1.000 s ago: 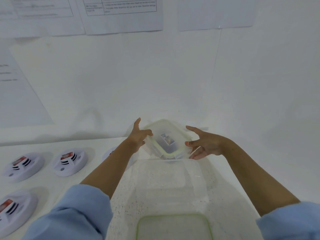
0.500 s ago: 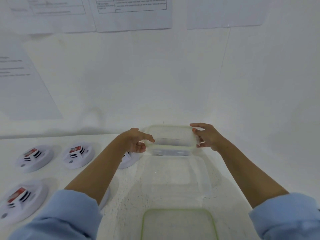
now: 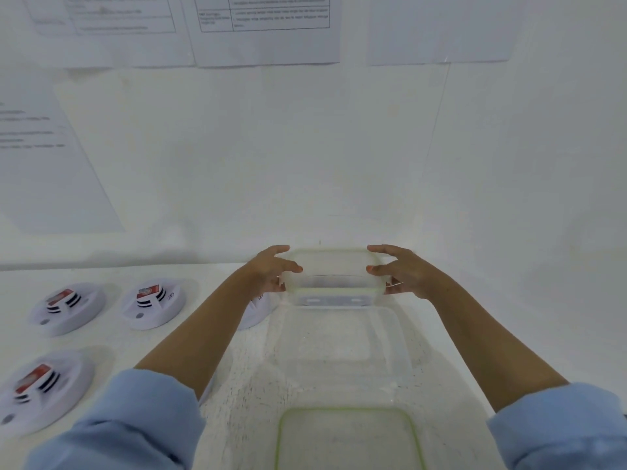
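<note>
**COUNT OF ITEMS ON VIEW**

Smoke detectors (image 3: 66,308): 4 on the table (image 3: 112,344). I see 3 in full and 1 (image 3: 254,315) partly hidden behind my left forearm (image 3: 203,334).

Clear plastic containers: 2. That is 1 small box (image 3: 330,273), gripped between my left hand (image 3: 268,273) and right hand (image 3: 403,276), and 1 larger open tub (image 3: 339,344).

Loose lid (image 3: 349,439) with green rim: 1.

Printed sheets (image 3: 268,28) on the wall (image 3: 305,147): at least 4. Overlap at the upper left prevents a firm figure.

Hands: 2.
</note>
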Demonstrator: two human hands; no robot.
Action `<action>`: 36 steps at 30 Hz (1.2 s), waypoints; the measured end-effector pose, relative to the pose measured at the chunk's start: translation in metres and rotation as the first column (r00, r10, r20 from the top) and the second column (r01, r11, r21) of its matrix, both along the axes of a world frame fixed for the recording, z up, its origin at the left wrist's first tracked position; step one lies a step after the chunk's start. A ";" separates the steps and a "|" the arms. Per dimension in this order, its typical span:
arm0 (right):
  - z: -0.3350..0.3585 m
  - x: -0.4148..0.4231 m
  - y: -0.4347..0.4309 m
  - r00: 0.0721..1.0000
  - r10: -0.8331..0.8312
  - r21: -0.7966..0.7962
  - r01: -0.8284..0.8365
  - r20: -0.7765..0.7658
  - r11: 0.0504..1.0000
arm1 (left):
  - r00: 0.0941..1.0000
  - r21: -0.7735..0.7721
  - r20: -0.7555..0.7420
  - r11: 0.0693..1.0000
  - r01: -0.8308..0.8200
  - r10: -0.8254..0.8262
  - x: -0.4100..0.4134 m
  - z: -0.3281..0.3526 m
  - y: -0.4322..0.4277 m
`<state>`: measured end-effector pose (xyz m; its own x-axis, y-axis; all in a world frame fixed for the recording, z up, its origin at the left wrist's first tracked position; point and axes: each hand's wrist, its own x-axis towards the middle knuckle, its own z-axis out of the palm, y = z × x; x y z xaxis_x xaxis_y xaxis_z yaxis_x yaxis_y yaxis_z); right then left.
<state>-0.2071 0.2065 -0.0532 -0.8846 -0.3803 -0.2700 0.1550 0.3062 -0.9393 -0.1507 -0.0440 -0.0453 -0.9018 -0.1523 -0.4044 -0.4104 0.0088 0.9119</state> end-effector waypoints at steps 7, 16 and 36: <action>0.005 0.003 -0.001 1.000 -0.012 -0.022 0.011 -0.013 1.000 | 0.994 -0.145 -0.063 0.987 0.074 -0.084 0.005 0.000 -0.002; 0.027 0.014 0.007 0.989 -0.007 0.006 0.008 -0.146 1.000 | 0.949 -0.255 -0.311 0.966 -0.035 -0.048 0.018 0.026 -0.001; 0.055 0.151 0.066 0.941 -0.045 -0.385 -0.093 -0.335 0.918 | 0.727 -0.202 -0.667 0.979 0.033 -0.162 0.167 0.070 0.014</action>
